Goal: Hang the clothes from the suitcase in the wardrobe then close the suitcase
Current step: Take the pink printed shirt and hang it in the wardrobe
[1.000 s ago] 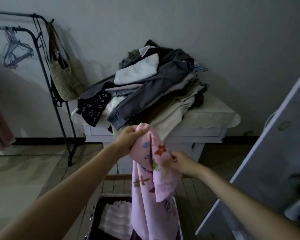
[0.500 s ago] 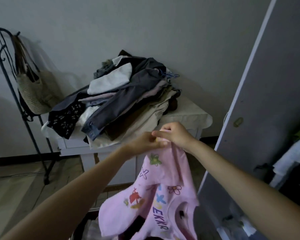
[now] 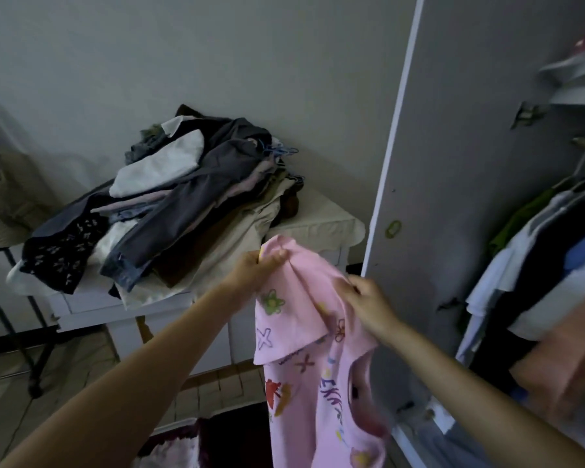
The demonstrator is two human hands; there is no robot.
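A pink T-shirt (image 3: 304,332) with coloured flower and star prints hangs in front of me, held up by both hands. My left hand (image 3: 255,268) pinches its top edge. My right hand (image 3: 368,302) grips the fabric lower and to the right. The open suitcase (image 3: 196,444) lies at the bottom edge with dark and pale clothes in it, mostly hidden by the shirt and my left arm. The wardrobe (image 3: 551,258) stands open at the right, with several garments hanging from its rail.
The wardrobe's grey door (image 3: 436,163) stands open just behind my right hand. A white table (image 3: 321,224) carries a big pile of clothes (image 3: 183,197). A black clothes rack (image 3: 17,332) with a woven bag (image 3: 0,211) stands at the far left.
My hands have come apart along the shirt: the left stays on top, the right has slid down and right. The view has turned right, showing the inside of the wardrobe.
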